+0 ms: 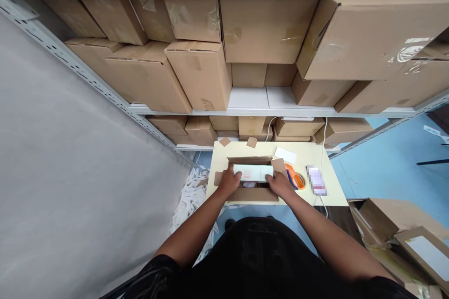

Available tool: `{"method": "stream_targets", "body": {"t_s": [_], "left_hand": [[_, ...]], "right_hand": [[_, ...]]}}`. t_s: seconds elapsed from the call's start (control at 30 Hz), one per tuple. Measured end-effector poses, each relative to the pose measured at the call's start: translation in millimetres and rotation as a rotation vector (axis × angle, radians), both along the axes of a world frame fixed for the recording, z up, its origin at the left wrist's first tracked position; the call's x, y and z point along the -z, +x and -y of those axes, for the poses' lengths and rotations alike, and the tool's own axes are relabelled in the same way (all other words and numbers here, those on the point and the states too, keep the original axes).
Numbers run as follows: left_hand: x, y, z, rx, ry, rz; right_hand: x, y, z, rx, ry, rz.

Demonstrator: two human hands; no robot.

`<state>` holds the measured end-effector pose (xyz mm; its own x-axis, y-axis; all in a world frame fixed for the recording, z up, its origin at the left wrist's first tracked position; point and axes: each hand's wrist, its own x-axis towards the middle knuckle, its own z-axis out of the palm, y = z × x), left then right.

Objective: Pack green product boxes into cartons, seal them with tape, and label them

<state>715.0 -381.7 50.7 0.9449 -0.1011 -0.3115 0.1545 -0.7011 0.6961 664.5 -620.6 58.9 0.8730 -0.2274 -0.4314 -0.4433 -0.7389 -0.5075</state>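
Note:
A small open cardboard box point(256, 194) with its flaps spread sits on a pale yellow table point(312, 152). Over its opening I hold a long white and pale green packet point(253, 172), lying crosswise. My left hand point(229, 181) grips the packet's left end and my right hand point(278, 182) grips its right end. Both hands have their fingers curled on it. What lies inside the box under the packet is mostly hidden.
An orange tape dispenser point(295, 179) and a blurred small item point(316, 181) lie right of the box, a white card point(285, 154) behind it. Metal shelves point(245, 112) full of cardboard boxes stand beyond. Paper scraps point(191, 196) litter the floor left; open cartons point(393, 229) sit right.

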Motion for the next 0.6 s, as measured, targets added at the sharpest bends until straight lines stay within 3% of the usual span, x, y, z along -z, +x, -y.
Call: {"method": "stream_targets", "body": {"t_s": [0.2,0.3,0.43,0.5,0.6], "left_hand": [[10.6,-1,-5,0.133,0.115,0.146],[15.2,-12,-12,0.21,0.097,0.168],[18.5,-31,-28,0.332,0.036,0.247],[20.2,-38,-39,0.311,0.046,0.336],[28.3,-44,-53,0.09,0.047,0.379]], "right_hand": [[9.6,-1,0,-0.055,-0.054,-0.006],[20.3,-23,9,-0.073,-0.064,0.13],[31.0,-58,21,0.022,-0.069,0.238],[31.6,-69,22,0.084,-0.082,0.164],[30.6,-75,16,0.146,0.011,-0.023]]}}
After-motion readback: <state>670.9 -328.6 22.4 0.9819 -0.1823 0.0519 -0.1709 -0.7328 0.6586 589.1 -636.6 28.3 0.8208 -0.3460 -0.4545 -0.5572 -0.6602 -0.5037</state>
